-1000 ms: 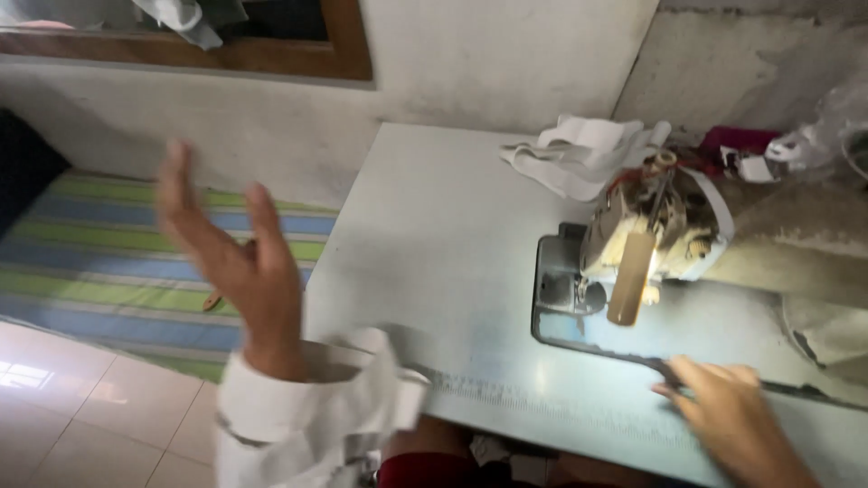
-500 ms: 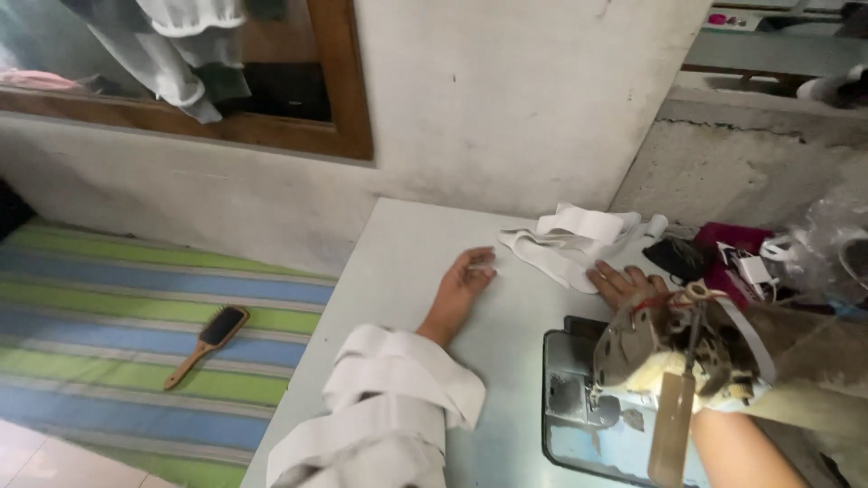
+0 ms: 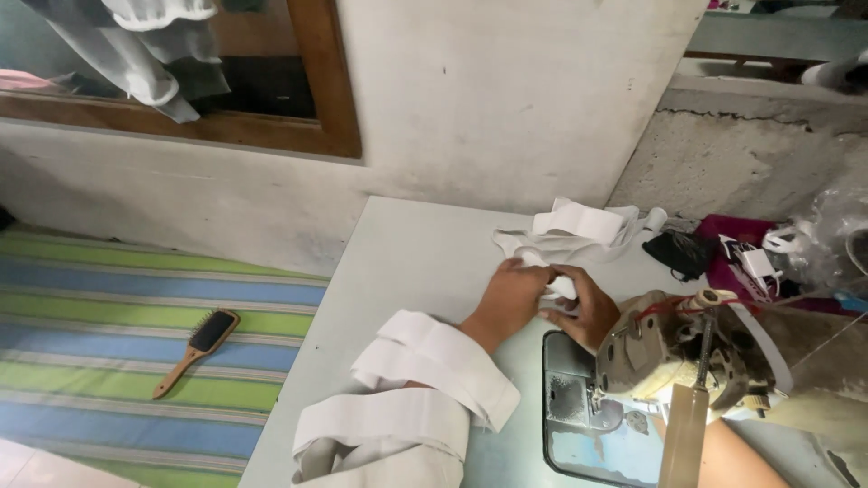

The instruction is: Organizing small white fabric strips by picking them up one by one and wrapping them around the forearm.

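Note:
My left hand (image 3: pixel 509 297) and my right hand (image 3: pixel 588 307) meet on the pale sewing table (image 3: pixel 407 271), both closed on a small piece of white fabric (image 3: pixel 561 286) between them. Several white fabric strips (image 3: pixel 434 361) are draped over my left forearm. Just beyond my hands lies a loose pile of white fabric strips (image 3: pixel 579 228). The sewing machine head (image 3: pixel 678 352) sits right of my right hand, partly hiding that arm.
A black pouch (image 3: pixel 683 251) and a magenta cloth (image 3: pixel 732 244) with small white items lie at the table's back right. A wooden hairbrush (image 3: pixel 197 351) rests on the striped mat (image 3: pixel 136 307) on the floor to the left. A wall and a wooden window frame (image 3: pixel 325 99) stand behind.
My left hand came down from a raised position, reached across the table and joined my right hand at the fabric pile. My right hand moved from the table's near edge to the pile. The view tilted up.

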